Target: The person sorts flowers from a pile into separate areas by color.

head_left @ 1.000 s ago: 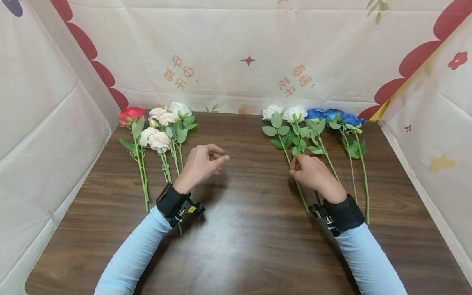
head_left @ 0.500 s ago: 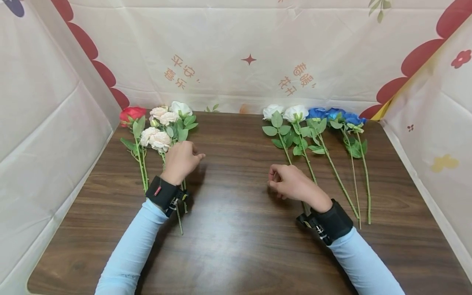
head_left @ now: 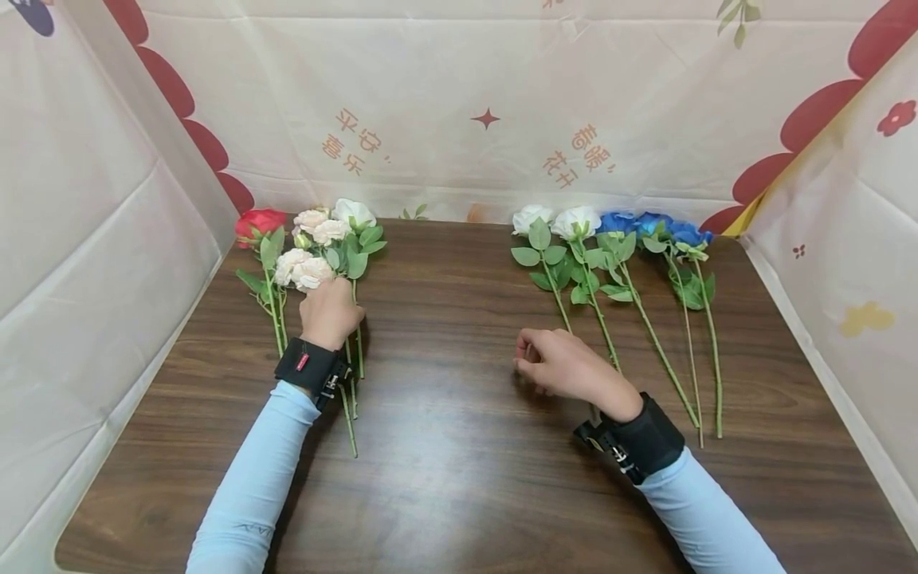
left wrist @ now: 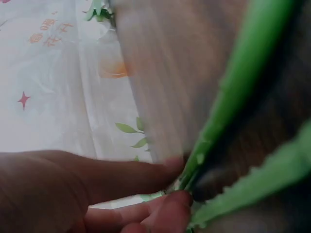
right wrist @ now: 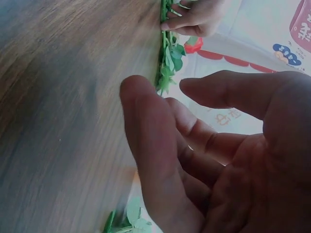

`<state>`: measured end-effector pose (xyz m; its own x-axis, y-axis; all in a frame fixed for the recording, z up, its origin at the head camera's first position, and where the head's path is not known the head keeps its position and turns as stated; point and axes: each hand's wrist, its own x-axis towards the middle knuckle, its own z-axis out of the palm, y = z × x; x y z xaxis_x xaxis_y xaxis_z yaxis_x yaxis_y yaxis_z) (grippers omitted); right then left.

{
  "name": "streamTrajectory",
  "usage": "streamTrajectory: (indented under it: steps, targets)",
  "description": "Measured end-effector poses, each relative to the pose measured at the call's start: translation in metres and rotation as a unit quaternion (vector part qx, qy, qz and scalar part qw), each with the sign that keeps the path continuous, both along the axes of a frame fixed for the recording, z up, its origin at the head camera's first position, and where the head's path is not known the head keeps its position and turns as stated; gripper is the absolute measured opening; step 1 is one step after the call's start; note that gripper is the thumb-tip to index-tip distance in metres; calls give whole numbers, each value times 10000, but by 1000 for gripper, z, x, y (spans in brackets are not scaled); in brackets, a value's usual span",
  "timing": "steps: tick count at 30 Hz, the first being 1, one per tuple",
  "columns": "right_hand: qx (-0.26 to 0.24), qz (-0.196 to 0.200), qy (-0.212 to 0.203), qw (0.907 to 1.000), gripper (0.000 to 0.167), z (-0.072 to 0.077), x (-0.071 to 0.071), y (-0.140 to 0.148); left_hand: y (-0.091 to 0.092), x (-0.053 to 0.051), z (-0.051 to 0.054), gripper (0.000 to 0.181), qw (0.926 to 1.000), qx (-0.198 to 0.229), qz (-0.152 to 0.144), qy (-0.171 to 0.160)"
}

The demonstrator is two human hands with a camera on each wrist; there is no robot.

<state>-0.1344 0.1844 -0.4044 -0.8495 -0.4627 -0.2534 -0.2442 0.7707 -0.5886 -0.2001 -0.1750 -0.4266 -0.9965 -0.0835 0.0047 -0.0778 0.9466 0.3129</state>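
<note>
Slender green flower stem [left wrist: 231,87] is pinched by your left hand [head_left: 331,312], at the left part of the brown wood-grain table [head_left: 445,454], just below the ruffled pale pink blossoms [head_left: 312,275]. Your grip there is narrow: the thumb and the fingers come together around this stem. One thorny green stem [left wrist: 252,191] runs close beside your fingertips; I cannot tell which blossom belongs to either stem. Your right hand [head_left: 566,363] is loosely curved, with a moderate gap between thumb and forefinger. It is at the lower part of the leftmost stem of the right group; whether it touches this stem, I cannot tell.

Counting the heads, on your left I see one red rose [head_left: 268,217], four of the pale pink blossoms and one white rose [head_left: 354,212]. On your right are two white roses [head_left: 579,217] and three blue roses [head_left: 653,222], with five stems spread toward you.
</note>
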Motion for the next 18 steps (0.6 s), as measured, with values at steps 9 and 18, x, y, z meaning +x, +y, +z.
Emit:
streamTrajectory:
  steps: [9,18]
  targets:
    - [73,-7,-21,10000,12,-3,0,-2,-2,-2,-3,31,9995,268,81,132]
    - [88,45,3,10000,14,-5,0,-2,-5,-2,1,33,9979,385,-306,414]
